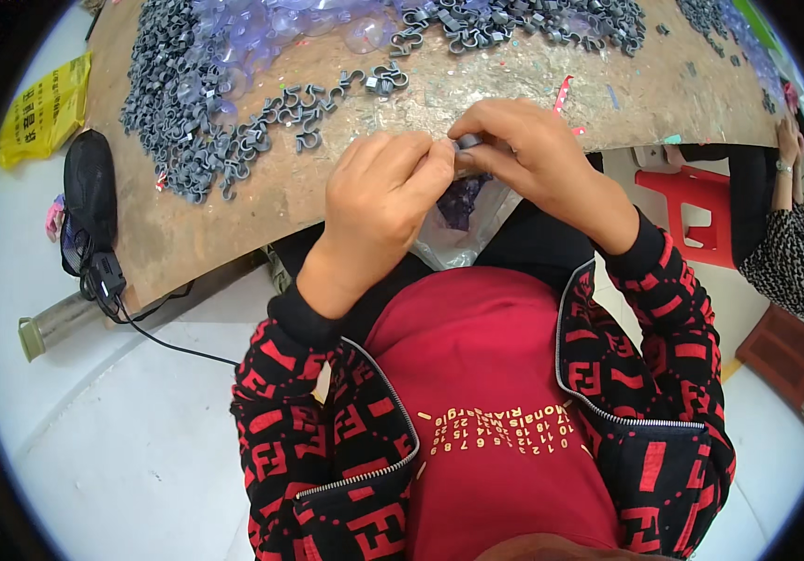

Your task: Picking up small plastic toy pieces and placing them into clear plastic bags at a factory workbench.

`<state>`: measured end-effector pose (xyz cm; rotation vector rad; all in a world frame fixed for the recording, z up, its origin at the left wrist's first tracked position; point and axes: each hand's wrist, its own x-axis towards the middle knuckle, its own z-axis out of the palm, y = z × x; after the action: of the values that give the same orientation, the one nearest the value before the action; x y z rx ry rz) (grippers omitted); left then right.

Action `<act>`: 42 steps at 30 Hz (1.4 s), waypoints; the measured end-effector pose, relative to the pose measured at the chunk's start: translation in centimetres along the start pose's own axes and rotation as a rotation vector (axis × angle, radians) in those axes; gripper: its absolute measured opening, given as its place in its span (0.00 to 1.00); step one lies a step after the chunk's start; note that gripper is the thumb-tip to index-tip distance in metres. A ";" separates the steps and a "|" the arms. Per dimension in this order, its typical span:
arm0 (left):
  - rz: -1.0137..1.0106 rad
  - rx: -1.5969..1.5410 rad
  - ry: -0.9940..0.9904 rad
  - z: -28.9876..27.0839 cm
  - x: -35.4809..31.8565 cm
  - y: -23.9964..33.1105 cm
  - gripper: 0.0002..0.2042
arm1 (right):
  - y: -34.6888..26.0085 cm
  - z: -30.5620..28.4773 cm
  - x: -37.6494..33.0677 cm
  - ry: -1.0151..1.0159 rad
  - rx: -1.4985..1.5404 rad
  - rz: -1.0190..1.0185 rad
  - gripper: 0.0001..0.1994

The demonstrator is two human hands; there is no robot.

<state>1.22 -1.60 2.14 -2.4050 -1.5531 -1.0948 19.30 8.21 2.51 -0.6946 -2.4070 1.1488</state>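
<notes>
My right hand (540, 154) pinches a small grey plastic clip (468, 141) between thumb and fingers, near the front edge of the table. Close against it is my left hand (379, 192), its thumb and fingers pressed together at the clip's left end. Whatever lies between those left fingertips is hidden. Loose grey clips (304, 109) with open hooked ends are strewn on the table just beyond my left hand. Below both hands, a clear plastic bag (453, 245) with something dark purple inside rests at my lap.
Heaps of grey clips (154, 103) and clear bluish suction cups (276, 33) cover the far and left parts of the wooden table (262, 192). A black mesh pouch (91, 187) hangs by the left edge, near a yellow bag (45, 110). Another person sits at right by a red stool (692, 210).
</notes>
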 end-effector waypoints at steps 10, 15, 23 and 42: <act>-0.191 -0.274 0.050 1.8 0.2 -1.6 0.12 | 3.3 2.0 0.4 0.305 -0.397 -0.214 0.12; -0.513 -0.318 0.096 3.4 -0.2 -0.2 0.15 | 3.3 1.9 0.2 0.301 -0.375 -0.192 0.15; -0.384 -0.319 0.019 3.3 0.6 -1.5 0.12 | 3.2 1.5 0.1 0.253 -0.248 -0.131 0.09; 0.092 -0.188 -0.102 2.4 2.1 -4.0 0.11 | 4.3 0.7 0.7 0.174 -0.168 -0.219 0.09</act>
<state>-0.35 2.93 0.43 -2.6645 -1.4086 -1.1651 19.55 10.51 -1.29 -0.5395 -2.3791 0.7739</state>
